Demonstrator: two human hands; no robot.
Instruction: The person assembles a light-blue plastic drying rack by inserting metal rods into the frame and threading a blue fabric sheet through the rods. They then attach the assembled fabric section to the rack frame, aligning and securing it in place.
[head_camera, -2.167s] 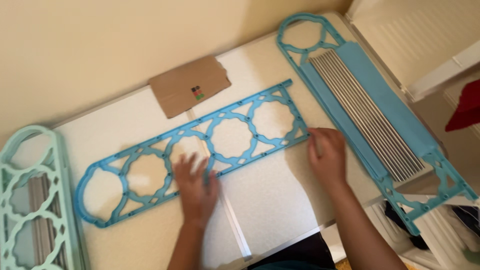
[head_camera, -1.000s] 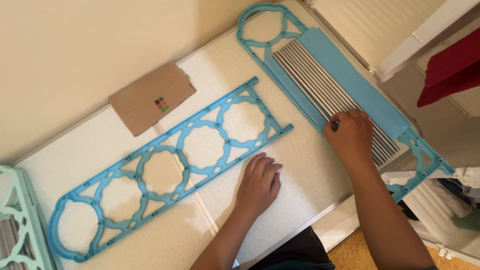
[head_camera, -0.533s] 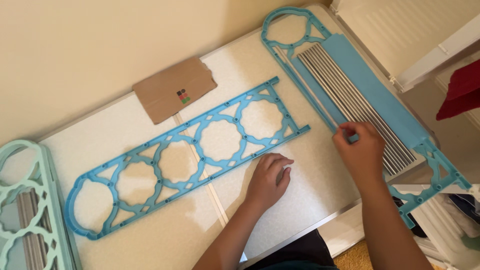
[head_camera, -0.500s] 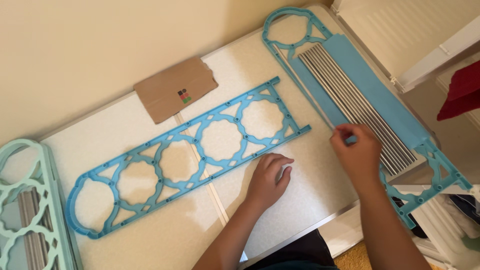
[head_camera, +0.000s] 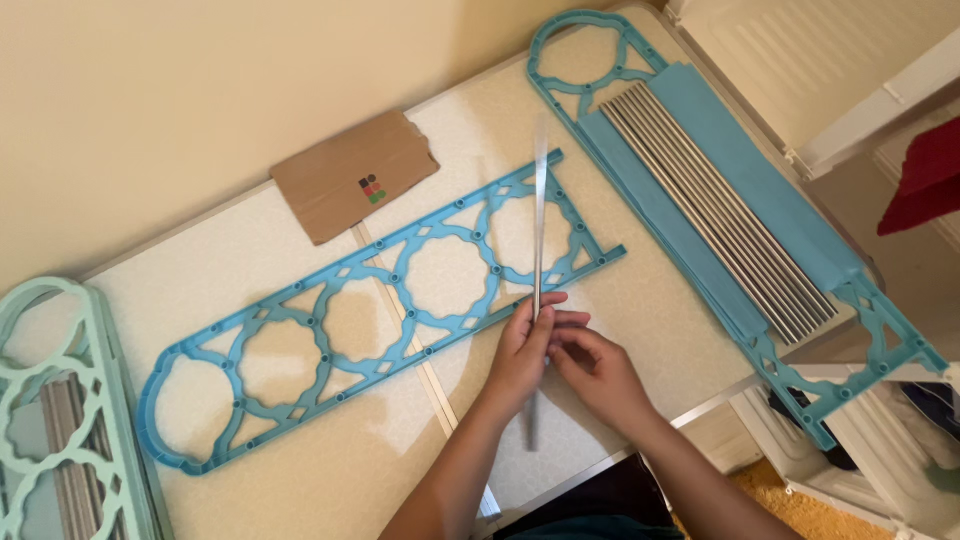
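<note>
Steel rod (head_camera: 540, 215) is pinched upright between left hand (head_camera: 522, 358) and right hand (head_camera: 597, 372), long axis crossing the blue lattice panel (head_camera: 330, 345).

A thin silver metal rod (head_camera: 539, 215) is standing nearly upright in view, crossing over the blue lattice panel (head_camera: 380, 310). The panel is lying flat and slanted on the white table.

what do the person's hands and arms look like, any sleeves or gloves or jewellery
Both the left hand and the right hand are bare: no gloves, and no rings, watch or bracelet that shows. The forearms are uncovered as far as the bottom edge of the picture, with no sleeve in view. Nails look short and unpainted.
</note>
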